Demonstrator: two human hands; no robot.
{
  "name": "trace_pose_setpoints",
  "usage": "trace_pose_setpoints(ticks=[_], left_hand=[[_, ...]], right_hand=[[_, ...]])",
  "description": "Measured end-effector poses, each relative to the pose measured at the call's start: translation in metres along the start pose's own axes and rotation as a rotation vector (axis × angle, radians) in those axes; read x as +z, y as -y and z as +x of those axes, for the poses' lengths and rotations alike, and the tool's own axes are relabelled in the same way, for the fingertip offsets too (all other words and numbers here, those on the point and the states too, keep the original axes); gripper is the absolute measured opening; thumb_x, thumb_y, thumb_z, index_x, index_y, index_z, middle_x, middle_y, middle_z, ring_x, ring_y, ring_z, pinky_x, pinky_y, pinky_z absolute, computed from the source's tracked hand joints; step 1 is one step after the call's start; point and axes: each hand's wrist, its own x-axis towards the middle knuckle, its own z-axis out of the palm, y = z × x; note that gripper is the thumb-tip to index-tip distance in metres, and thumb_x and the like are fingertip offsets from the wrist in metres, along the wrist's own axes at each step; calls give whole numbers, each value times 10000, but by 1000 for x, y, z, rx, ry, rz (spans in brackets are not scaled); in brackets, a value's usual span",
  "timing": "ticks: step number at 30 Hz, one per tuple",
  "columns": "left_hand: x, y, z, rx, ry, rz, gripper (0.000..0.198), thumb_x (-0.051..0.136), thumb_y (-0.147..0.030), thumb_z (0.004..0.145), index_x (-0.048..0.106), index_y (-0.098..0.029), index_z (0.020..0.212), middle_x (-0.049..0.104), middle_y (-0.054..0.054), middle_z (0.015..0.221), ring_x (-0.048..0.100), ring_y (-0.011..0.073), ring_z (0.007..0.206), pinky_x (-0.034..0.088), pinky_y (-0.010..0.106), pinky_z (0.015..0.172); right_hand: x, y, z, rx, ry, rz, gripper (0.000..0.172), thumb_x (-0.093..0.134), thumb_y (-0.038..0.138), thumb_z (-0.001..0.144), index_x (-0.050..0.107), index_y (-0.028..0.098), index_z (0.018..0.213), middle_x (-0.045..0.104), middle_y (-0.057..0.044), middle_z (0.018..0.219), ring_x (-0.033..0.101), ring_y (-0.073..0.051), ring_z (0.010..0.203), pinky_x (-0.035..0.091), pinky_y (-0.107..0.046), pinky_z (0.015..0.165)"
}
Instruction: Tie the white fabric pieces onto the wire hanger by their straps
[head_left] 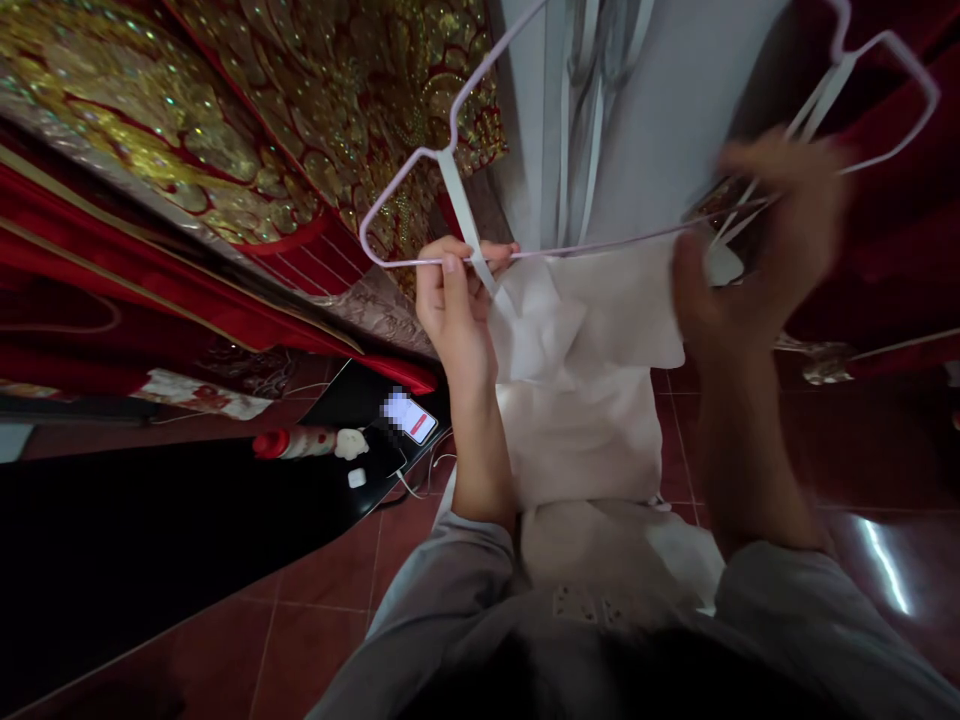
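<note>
A pale pink hanger [454, 110] stretches across the view, its lower bar running between my two hands. A white garment [592, 310] with thin straps hangs below that bar; one strap [459, 195] loops over the hanger's left notch, and another strap [825, 100] crosses the right notch. My left hand [457, 300] is closed around the bar's left end and the strap there. On the right, my right hand [765, 230] is smeared by motion beside the bar's right part, thumb and fingers apart around it. Whether it touches the hanger or strap cannot be made out.
Gold sequined red garments [262, 130] hang at the left, with dark red cloth [900, 250] at the right. Behind the hanger is a pale grey garment [660, 100]. A black table [187, 530] at lower left bears a phone [412, 415], a red-capped bottle [296, 443] and an earphone case [357, 478].
</note>
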Motion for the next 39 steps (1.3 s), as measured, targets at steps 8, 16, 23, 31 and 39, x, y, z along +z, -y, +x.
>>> trace_pose_setpoints(ticks=[8,16,23,31,39], left_hand=[[-15,-35,-18,-56,153,386,268,706,-487,983,782,-238,1049,775,87,1042,703,273,1063,553,405,1002],[-13,-96,48,-142,77,-27,489,354,-358,1117,821,-240,1032,754,26,1154,340,158,564,271,282,389],[-30,-38,29,-130,-219,119,223,641,-393,1014,761,-206,1017,782,49,1065,391,119,574,293,290,497],[-3,-26,15,-88,-22,29,325,498,-426,1102,587,-236,855,738,36,872,385,120,491,266,303,480],[-2,-10,10,-69,-31,81,363,568,-562,1043,564,-256,847,725,41,853,433,140,486,331,330,529]], right_hand=[[32,13,-31,-17,-126,-169,343,607,365,909,594,401,1250,699,-51,1202,579,-340,1340,189,-733,1320],[48,16,-36,1,-149,-147,374,543,389,943,546,462,1311,702,-2,1236,565,-317,1375,224,-692,1325],[47,17,-34,-56,-145,-145,423,566,360,943,534,425,1360,687,-38,1261,563,-326,1381,222,-733,1309],[22,4,-34,-32,-451,-54,534,619,511,957,493,498,1476,576,-27,1435,584,-386,1351,480,-658,1136],[-18,0,3,165,-255,170,241,584,269,987,757,409,1079,768,-16,989,657,-216,680,534,-415,560]])
